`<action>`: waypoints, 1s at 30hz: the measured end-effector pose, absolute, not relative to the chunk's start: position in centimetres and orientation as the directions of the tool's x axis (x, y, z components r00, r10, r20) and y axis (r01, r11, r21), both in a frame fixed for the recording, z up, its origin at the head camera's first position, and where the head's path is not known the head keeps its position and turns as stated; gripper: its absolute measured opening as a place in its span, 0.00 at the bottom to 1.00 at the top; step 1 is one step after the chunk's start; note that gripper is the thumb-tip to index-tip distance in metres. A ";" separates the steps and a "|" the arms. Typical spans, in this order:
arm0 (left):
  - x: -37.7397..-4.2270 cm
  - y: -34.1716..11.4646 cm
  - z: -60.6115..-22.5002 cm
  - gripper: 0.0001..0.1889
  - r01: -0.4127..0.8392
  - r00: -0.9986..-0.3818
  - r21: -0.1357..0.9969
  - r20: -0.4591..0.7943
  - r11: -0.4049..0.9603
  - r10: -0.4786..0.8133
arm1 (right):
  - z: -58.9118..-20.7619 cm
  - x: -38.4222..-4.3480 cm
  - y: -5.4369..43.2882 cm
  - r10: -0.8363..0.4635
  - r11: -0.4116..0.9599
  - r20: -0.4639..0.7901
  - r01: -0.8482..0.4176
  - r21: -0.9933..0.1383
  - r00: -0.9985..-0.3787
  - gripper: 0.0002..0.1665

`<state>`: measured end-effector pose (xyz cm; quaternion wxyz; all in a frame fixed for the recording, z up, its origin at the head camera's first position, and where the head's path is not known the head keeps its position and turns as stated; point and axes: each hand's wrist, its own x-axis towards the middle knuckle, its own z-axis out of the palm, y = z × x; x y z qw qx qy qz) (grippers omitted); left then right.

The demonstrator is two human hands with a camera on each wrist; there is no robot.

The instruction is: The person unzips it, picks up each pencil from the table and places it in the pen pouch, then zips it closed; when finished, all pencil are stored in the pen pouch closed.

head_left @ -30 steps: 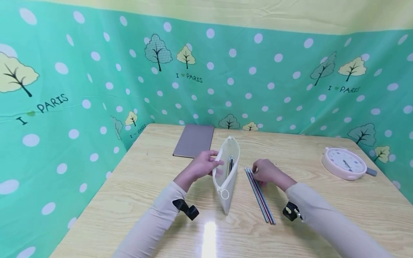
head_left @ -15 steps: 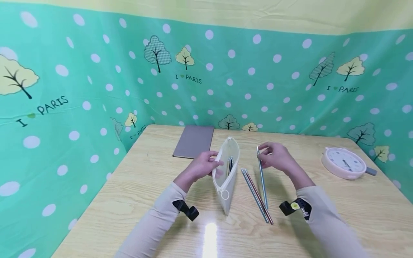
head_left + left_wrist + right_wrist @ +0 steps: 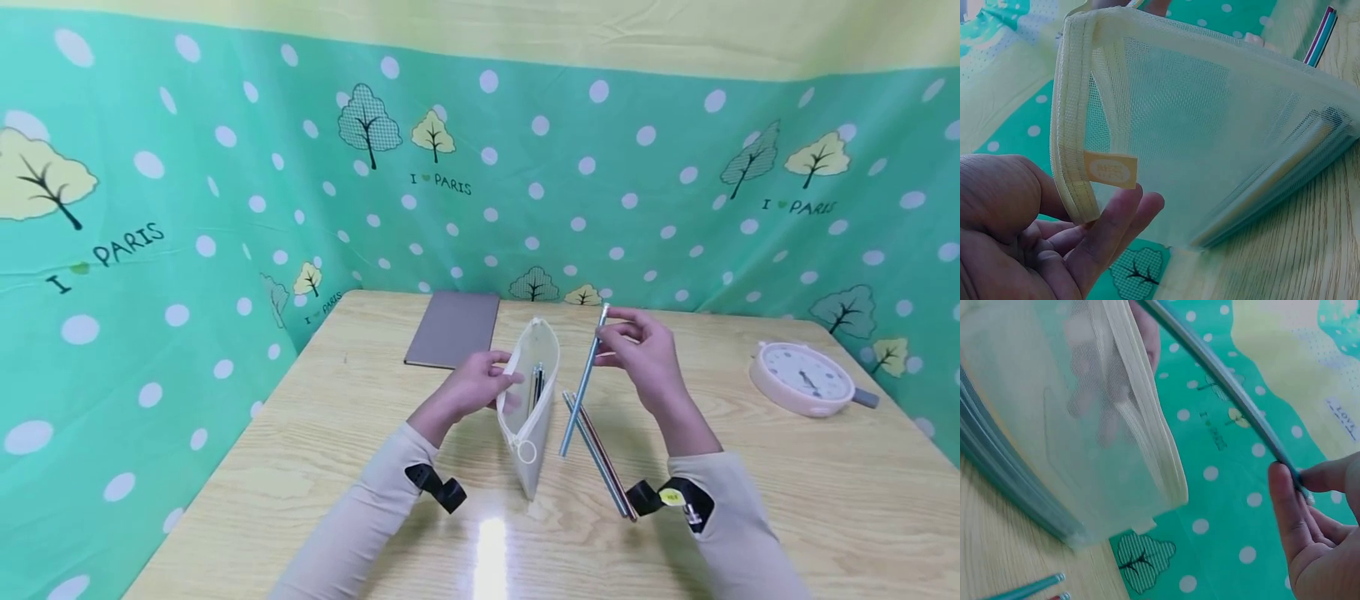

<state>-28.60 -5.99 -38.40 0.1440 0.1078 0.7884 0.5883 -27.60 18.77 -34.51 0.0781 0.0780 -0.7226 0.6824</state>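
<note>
The left hand (image 3: 468,385) is pinching the zippered edge of a cream mesh pencil pouch (image 3: 534,471), which is standing on its narrow base with its mouth gaping upward. A ring pull (image 3: 527,452) is hanging at the pouch's near end, and a small tan label (image 3: 1112,170) is jutting from the edge beside the left fingers. Several pencils (image 3: 537,385) are lying inside, showing through the mesh along the bottom.

The right hand (image 3: 645,354) is pinching 1 metallic blue pencil (image 3: 583,387) near its white-tipped end, between thumb and fingertips. This pencil is slanting beside the pouch, its lower end pointing toward the person and, in the head view, crossing the upper ends of 2 others: a second blue pencil (image 3: 597,459) and a dark red pencil (image 3: 610,468), which are lying side by side on the wooden tabletop (image 3: 360,467).

Behind the pouch, a closed grey-purple notebook (image 3: 453,329) is lying flat. A round pink clock (image 3: 802,379) is resting face-up at the far right.
</note>
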 end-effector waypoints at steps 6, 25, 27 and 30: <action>-28.4 -5.9 -38.3 0.23 0.007 -0.934 0.957 -0.097 0.289 0.345 | -34.4 -27.1 17.8 0.003 -0.034 0.233 -0.233 -0.972 -0.972 0.24; -28.6 -5.7 -38.6 0.23 0.004 -0.933 0.955 -0.103 0.297 0.344 | -34.5 -26.2 15.8 0.018 -0.111 0.288 -0.289 -0.951 -0.957 0.15; -28.5 -5.7 -38.5 0.23 0.005 -0.935 0.955 -0.101 0.297 0.340 | -34.6 -26.2 15.6 -0.016 -0.090 0.290 -0.287 -0.954 -0.957 0.17; -28.5 -5.7 -38.4 0.23 0.010 -0.935 0.954 -0.096 0.298 0.340 | -34.7 -26.1 15.5 -0.061 -0.050 0.303 -0.300 -0.953 -0.951 0.18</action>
